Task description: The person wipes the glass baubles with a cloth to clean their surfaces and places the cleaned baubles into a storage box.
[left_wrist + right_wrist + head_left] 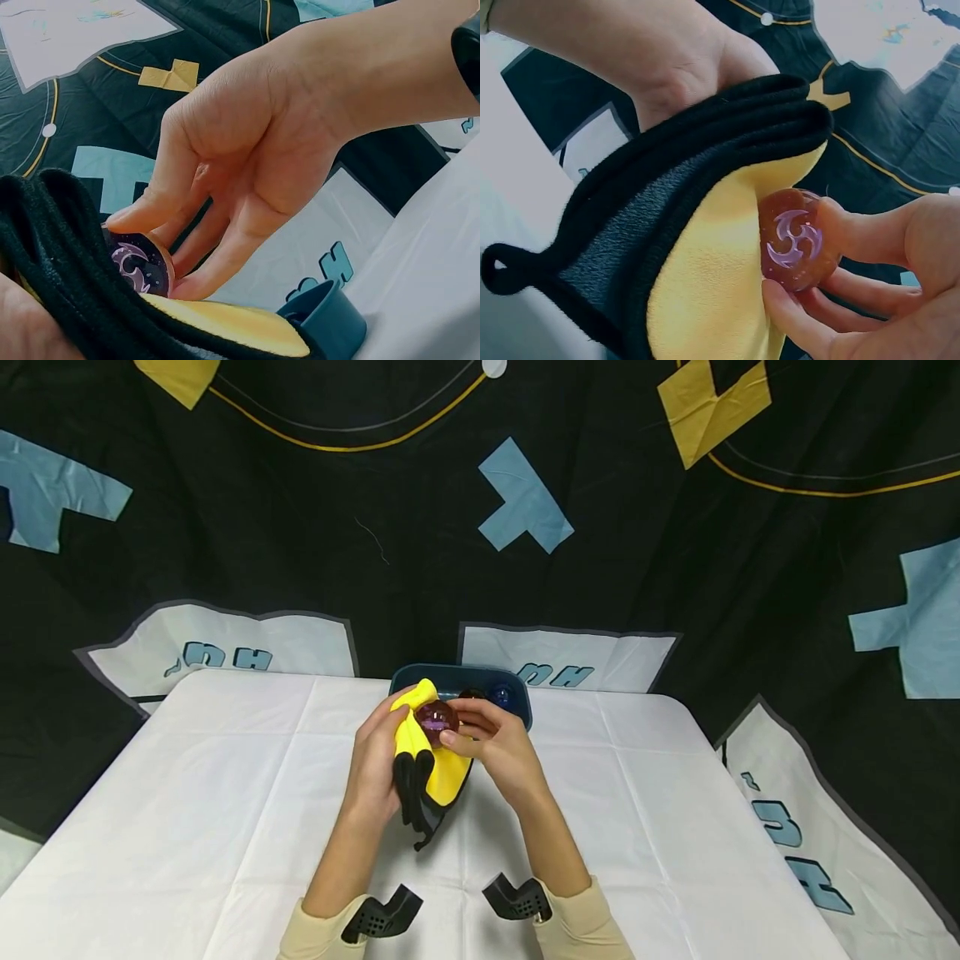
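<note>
A yellow and grey cleaning cloth (450,774) with black edging and a hanging loop is bunched in my left hand (372,768), which grips it from the left. My right hand (513,760) pinches a round, dark reddish glassy ornament (437,718) between thumb and fingers. On its face, the right wrist view shows a purple three-armed swirl emblem (795,240). The ornament's edge touches the yellow side of the cloth. Part of the left hand is hidden behind the cloth in the right wrist view.
Just beyond the hands, a dark blue tray (450,673) stands on the white-covered table (225,802). A dark blue round piece (502,696) and a brownish one (472,693) lie in it. A black patterned curtain (420,543) hangs behind the table.
</note>
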A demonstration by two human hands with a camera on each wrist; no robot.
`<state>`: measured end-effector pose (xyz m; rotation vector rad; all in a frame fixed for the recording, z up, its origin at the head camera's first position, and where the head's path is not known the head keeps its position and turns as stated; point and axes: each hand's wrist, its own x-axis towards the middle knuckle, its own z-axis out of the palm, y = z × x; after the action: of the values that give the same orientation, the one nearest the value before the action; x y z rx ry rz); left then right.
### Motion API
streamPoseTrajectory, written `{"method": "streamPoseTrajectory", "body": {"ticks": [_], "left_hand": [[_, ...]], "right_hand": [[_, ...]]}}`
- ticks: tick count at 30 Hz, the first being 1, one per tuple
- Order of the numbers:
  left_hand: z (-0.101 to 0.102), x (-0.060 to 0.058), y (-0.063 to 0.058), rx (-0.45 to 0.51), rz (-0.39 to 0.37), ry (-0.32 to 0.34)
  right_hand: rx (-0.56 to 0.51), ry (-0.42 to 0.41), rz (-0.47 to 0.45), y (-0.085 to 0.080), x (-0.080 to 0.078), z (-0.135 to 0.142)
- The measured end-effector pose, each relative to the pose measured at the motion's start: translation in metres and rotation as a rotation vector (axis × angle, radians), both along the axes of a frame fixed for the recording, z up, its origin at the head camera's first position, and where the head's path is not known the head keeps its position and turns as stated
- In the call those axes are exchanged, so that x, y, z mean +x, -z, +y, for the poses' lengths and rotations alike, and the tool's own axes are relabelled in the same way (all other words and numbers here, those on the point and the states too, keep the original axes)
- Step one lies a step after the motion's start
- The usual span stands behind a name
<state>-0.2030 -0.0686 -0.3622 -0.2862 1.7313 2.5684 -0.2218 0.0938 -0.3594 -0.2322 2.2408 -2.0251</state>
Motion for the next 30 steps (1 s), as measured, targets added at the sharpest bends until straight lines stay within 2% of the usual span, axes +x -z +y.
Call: {"method": "streamPoseTrajectory", "body": {"ticks": [10, 13, 20, 23, 27, 30], "left_hand": [[0.0019, 0.0013, -0.0005, 0.007, 0.008, 0.037], [0.0011, 0.0014, -0.0016, 0.018, 0.004, 0.029], [-0.0006, 0.0006, -0.0019, 0.061, -0.001, 0.037], [-0.0017, 0.0005, -0.0018, 0.054, 0.000, 0.037], [-0.0026, 0.0003, -0.0016, 0.042, 0.005, 0.031], [-0.0019, 0.0005, -0.0011, 0.034, 0.010, 0.033]], "right_hand": [[0.028, -0.102, -0.068, 0.0009, -0.0049, 0.0098], [0.005, -0.083, -0.062, 0.0021, -0.0053, 0.0076], [-0.113, 0.021, 0.019, 0.0032, -0.0030, 0.0011], [-0.134, -0.006, -0.007, 0.0013, -0.0025, 0.0022], [-0.098, -0.073, -0.048, -0.0009, -0.0029, 0.0051], [-0.056, -0.088, -0.050, -0.0011, -0.0029, 0.0058]]}}
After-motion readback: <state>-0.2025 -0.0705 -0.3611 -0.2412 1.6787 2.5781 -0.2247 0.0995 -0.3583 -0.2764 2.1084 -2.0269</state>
